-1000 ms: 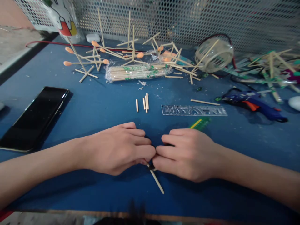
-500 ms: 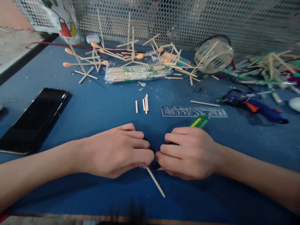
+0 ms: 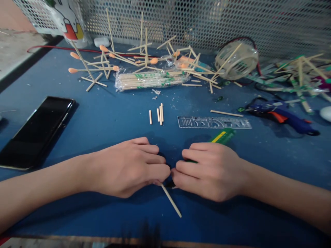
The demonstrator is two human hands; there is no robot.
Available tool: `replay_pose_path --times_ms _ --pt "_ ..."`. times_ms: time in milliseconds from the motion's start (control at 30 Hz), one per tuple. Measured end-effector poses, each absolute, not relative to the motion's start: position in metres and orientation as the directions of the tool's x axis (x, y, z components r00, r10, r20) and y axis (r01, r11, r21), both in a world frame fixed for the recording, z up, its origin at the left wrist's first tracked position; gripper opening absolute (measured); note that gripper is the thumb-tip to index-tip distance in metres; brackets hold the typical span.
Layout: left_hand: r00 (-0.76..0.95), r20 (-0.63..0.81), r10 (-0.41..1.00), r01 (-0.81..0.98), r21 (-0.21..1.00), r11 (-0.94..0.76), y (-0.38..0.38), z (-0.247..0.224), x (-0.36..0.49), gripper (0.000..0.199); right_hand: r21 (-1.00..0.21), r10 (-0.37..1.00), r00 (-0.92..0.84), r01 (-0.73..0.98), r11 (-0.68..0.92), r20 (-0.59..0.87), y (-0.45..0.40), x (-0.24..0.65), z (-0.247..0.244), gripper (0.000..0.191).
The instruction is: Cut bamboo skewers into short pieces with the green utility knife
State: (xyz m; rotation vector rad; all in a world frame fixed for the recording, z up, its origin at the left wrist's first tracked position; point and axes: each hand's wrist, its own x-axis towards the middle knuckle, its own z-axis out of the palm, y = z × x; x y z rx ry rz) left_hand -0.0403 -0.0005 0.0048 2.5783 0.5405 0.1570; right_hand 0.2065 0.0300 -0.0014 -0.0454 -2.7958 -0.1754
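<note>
- Head view shows the thin wooden stick (image 3: 171, 200) at the near middle of the counter (image 3: 111, 117), aslant, its upper part hidden under the left hand (image 3: 131, 168) and its lower end pointing toward the person.
- I judge this stick to be very light and rather stiff, dry and not slippery; being so thin, it may snap or splinter under a strong bend, and being round, it may roll when loose.
- A good hold would be a pinch close to the worked place, pressed down on the counter, with the fingertips away from any sharp edge.
- The left hand is closed, and it seems to pinch the stick between thumb and finger; the exact contact is hidden.
- The right hand (image 3: 212, 170) is curled around a green tool (image 3: 224, 136) with a yellow stripe, whose dark end comes out beside the stick. Whether it touches the stick, I cannot tell.
- Beyond the hands lie four short wooden pieces (image 3: 160, 114) and, to the right, a clear ruler (image 3: 214, 122).
- Farther out are a black phone (image 3: 38, 132) on the left, a blue glue gun (image 3: 287, 115) on the right, and a wrapped bundle of sticks (image 3: 152, 80) behind.
</note>
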Motion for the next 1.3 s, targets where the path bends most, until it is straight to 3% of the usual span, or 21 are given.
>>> replay_pose_path --times_ms 400,600,1300 --pt "0.92 0.036 0.39 0.329 0.47 -0.819 -0.001 0.004 -0.04 0.022 0.085 0.052 -0.935 0.087 0.993 0.35 0.024 0.201 -0.005 0.02" --pt "0.927 0.025 0.374 0.319 0.469 -0.824 -0.001 0.005 -0.041 0.021 0.093 0.004 -0.924 0.042 0.995 0.383 0.029 0.204 -0.005 0.026" --pt "0.923 0.048 0.383 0.32 0.461 -0.828 0.001 0.004 -0.04 0.023 0.075 0.006 -0.946 0.032 0.997 0.324 0.033 0.206 -0.004 0.024"
